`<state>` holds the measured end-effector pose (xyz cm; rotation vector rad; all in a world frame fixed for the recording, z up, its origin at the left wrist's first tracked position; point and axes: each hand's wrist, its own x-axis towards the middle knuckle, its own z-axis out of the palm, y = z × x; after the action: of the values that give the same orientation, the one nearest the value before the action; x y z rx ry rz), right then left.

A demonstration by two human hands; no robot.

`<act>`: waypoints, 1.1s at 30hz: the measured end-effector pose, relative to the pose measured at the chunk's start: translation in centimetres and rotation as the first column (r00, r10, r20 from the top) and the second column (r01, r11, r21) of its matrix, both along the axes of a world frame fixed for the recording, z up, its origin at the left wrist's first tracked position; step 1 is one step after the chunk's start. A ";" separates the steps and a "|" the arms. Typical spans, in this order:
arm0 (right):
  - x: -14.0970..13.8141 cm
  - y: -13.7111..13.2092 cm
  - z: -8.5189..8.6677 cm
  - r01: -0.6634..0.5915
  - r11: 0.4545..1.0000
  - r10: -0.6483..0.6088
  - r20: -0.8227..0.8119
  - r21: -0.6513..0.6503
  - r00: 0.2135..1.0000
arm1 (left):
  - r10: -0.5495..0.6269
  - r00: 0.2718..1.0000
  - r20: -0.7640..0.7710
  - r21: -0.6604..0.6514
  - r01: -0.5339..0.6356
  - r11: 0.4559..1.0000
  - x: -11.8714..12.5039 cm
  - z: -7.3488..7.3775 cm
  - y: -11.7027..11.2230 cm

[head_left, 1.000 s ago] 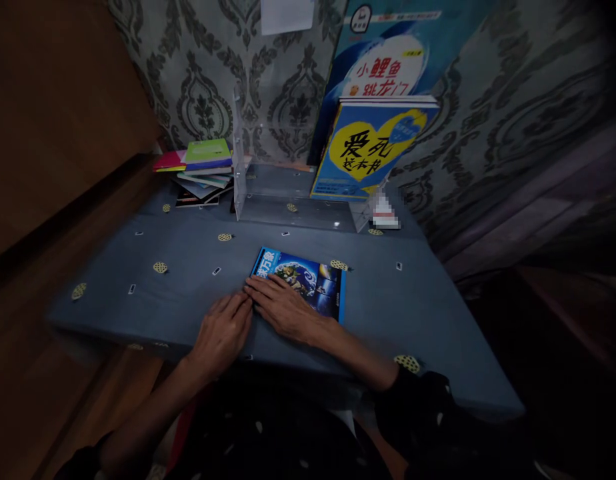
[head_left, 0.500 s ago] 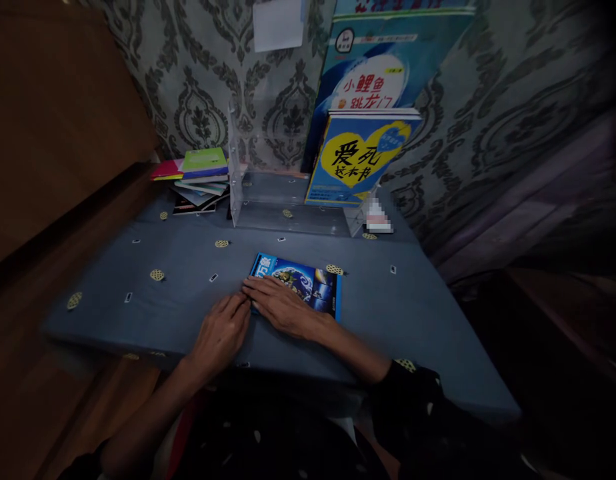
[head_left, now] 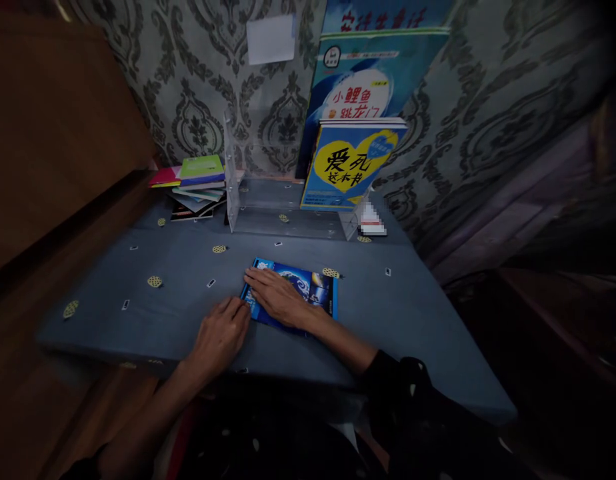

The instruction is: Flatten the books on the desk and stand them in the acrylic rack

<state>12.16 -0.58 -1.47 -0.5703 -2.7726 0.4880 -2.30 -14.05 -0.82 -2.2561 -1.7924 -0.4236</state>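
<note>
A blue book [head_left: 321,293] with a picture of the Earth on its cover lies closed and slightly askew near the front middle of the cloth-covered table. My right hand [head_left: 278,297] rests flat across the cover, fingers stretched toward its upper left part and hiding some of the picture. At the book's lower left edge, my left hand [head_left: 222,337] has its fingers bent and pressed together, the tips gripping that edge. My left thumb is hidden from view.
Behind the book stands a clear acrylic rack [head_left: 288,223]. A blue and yellow book [head_left: 333,190] and a larger teal book [head_left: 373,70] lean in its right side. Stacked books [head_left: 201,170] lie at the back left. A pixelated white object [head_left: 372,221] sits right of the rack.
My right hand has slid up over the cover, and more of the book's lower edge shows. My left hand stays at the left edge. The whole view has shifted slightly.
</note>
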 end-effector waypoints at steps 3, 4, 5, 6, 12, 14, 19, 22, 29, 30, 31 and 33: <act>-0.2 0.3 0.0 0.047 0.999 -0.047 0.020 -0.004 0.999 | 0.023 0.999 -0.031 -0.038 -0.024 0.999 0.1 0.5 0.2; -0.2 0.4 -0.1 0.070 0.998 -0.070 0.022 -0.002 0.997 | 0.033 0.999 -0.041 -0.053 -0.035 0.998 0.2 0.7 0.4; -0.3 0.5 -0.2 0.094 0.996 -0.094 0.018 0.001 0.995 | 0.040 0.998 -0.048 -0.067 -0.043 0.997 0.2 0.9 0.6; -0.4 0.5 -0.3 0.119 0.993 -0.119 0.010 0.005 0.993 | 0.044 0.998 -0.051 -0.076 -0.048 0.996 0.2 1.0 0.8; -0.4 0.4 -1.1 0.198 0.980 -0.197 -0.056 0.021 0.979 | -0.003 0.997 -0.073 -0.108 -0.005 0.994 0.2 1.4 3.4; -0.3 0.5 -1.2 0.210 0.978 -0.209 -0.058 0.008 0.976 | -0.020 0.996 -0.090 -0.124 0.009 0.992 0.1 1.2 4.7; -0.2 0.8 -1.1 0.264 0.964 -0.266 -0.069 -0.029 0.962 | -0.073 0.997 -0.020 -0.116 0.071 0.991 -0.6 0.1 7.6; 0.0 0.9 -1.2 0.283 0.958 -0.285 -0.072 -0.036 0.956 | -0.080 0.997 0.007 -0.133 0.081 0.988 -1.0 -0.6 8.8; 1.9 0.1 -1.4 0.310 0.951 -0.310 -0.027 0.004 0.950 | -0.051 0.997 -0.061 -0.163 0.040 0.986 -0.9 -0.4 9.5; 2.2 -0.2 -1.3 0.321 0.947 -0.321 -0.022 0.013 0.947 | -0.046 0.995 -0.083 -0.160 0.033 0.987 -0.7 -0.2 9.5; 2.5 -0.4 -1.2 0.332 0.943 -0.332 -0.019 0.019 0.943 | -0.043 0.993 -0.106 -0.156 0.026 0.987 -0.5 0.1 9.5; 2.8 -0.8 -1.0 0.353 0.935 -0.353 -0.018 0.024 0.936 | -0.039 0.987 -0.156 -0.146 0.016 0.989 0.1 0.8 9.6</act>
<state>14.99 -1.36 -2.49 -1.0282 -2.5753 0.3688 -2.22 -4.47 -0.07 -2.3384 -1.7650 -0.1170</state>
